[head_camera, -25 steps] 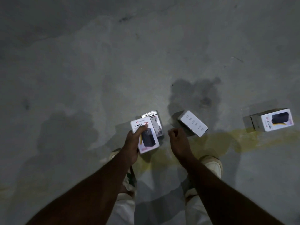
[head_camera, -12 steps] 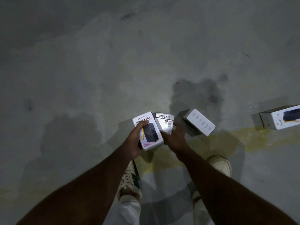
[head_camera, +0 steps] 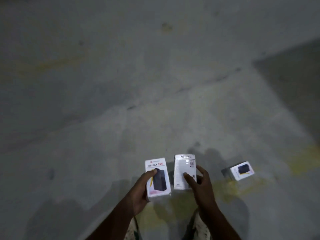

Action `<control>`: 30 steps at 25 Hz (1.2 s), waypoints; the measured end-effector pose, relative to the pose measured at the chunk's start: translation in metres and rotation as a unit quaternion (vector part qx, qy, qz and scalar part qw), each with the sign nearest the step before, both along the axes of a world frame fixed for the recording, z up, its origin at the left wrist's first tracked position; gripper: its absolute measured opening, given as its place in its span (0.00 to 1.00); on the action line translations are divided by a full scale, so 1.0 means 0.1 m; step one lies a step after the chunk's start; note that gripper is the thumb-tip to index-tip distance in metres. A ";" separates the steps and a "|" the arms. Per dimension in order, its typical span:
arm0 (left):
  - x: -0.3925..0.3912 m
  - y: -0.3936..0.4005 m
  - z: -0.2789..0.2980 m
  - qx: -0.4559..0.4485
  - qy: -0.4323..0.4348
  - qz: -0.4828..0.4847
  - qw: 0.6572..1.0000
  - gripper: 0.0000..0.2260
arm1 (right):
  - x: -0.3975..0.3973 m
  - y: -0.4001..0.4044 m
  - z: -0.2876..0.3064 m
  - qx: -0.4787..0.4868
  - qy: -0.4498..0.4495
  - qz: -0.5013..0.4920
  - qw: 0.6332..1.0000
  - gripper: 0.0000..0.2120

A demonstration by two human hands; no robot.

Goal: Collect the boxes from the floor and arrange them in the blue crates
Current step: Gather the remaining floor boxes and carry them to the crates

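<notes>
Above the floor (head_camera: 121,84), your left hand (head_camera: 138,193) has its grip curled round the Halley box (head_camera: 156,177), your right hand (head_camera: 199,184) pinches a second box (head_camera: 184,170); a third box (head_camera: 241,170) lies on the floor, right

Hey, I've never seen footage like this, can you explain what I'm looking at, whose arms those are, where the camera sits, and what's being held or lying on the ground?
There is no machine here. A person wears a wide-angle camera on the head, and it looks forward and down, so the two arms rising from the bottom edge are the person's own. The left hand holds a white box printed HALLEY 20K, thumb across its front. The right hand has its own grip on a second white box, showing the side with small print, which is too blurred to read. One more box lies on the grey concrete floor to the right, beside a yellowish stain. No blue crate is in view.
</notes>
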State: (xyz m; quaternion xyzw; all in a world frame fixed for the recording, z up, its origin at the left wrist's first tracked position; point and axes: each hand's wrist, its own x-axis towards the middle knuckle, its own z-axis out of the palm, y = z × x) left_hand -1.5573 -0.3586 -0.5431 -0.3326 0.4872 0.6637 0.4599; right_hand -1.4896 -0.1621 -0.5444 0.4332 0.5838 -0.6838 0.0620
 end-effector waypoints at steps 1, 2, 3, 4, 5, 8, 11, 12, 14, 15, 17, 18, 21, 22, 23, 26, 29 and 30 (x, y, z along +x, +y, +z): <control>-0.04 0.16 0.23 -0.018 0.027 -0.024 0.999 0.24 | -0.03 0.12 0.28 -0.005 0.017 -0.005 1.000 0.24; -0.14 0.36 0.61 -0.024 0.053 -0.048 0.997 0.27 | -0.10 0.28 0.70 -0.015 0.040 -0.009 0.999 0.24; -0.18 0.53 0.90 -0.019 0.073 -0.050 0.996 0.32 | -0.12 0.38 1.00 -0.027 0.043 -0.019 0.999 0.23; -0.19 0.70 1.29 -0.043 0.094 -0.064 0.993 0.36 | -0.12 0.52 1.40 -0.032 0.054 -0.024 0.998 0.22; -0.24 0.79 1.33 -0.048 0.105 -0.059 0.992 0.40 | -0.18 0.53 1.51 -0.029 0.069 -0.032 0.997 0.20; -0.30 1.15 2.20 -0.070 0.148 -0.063 0.984 0.42 | -0.14 0.85 2.42 -0.015 0.103 -0.060 0.993 0.18; -0.33 1.40 2.83 -0.067 0.191 -0.066 0.977 0.44 | -0.07 1.03 3.07 -0.007 0.143 -0.065 0.988 0.16; -0.31 1.49 3.12 -0.054 0.198 -0.074 0.976 0.43 | -0.01 1.10 3.35 -0.009 0.156 -0.072 0.985 0.15; -0.25 1.61 3.63 -0.048 0.222 -0.083 0.970 0.42 | 0.13 1.17 3.85 -0.016 0.177 -0.096 0.979 0.14; -0.27 1.63 3.66 -0.044 0.222 -0.074 0.971 0.41 | 0.12 1.16 3.91 -0.018 0.185 -0.096 0.978 0.14; -0.18 1.72 4.08 -0.040 0.243 -0.092 0.965 0.40 | 0.27 1.19 4.26 -0.012 0.195 -0.127 0.973 0.13; -0.13 1.71 4.22 -0.025 0.245 -0.098 0.964 0.38 | 0.34 1.16 4.38 -0.012 0.193 -0.137 0.971 0.13; 0.00 1.75 4.58 -0.007 0.274 -0.139 0.951 0.26 | 0.56 1.10 4.67 0.010 0.200 -0.174 0.964 0.11; 0.03 1.75 4.68 0.007 0.276 -0.161 0.948 0.25 | 0.64 1.07 4.75 0.018 0.200 -0.193 0.960 0.09; 0.08 1.74 4.81 0.020 0.272 -0.183 0.944 0.24 | 0.71 1.02 4.85 0.029 0.203 -0.208 0.956 0.08; 0.13 1.75 4.93 0.030 0.284 -0.243 0.927 0.21 | 0.90 0.92 5.01 0.049 0.205 -0.249 0.945 0.10; 0.20 1.76 5.08 0.058 0.297 -0.288 0.909 0.19 | 1.14 0.79 5.13 0.063 0.203 -0.296 0.931 0.14; 0.24 1.80 5.12 0.068 0.301 -0.305 0.901 0.18 | 1.23 0.74 5.15 0.068 0.203 -0.307 0.927 0.14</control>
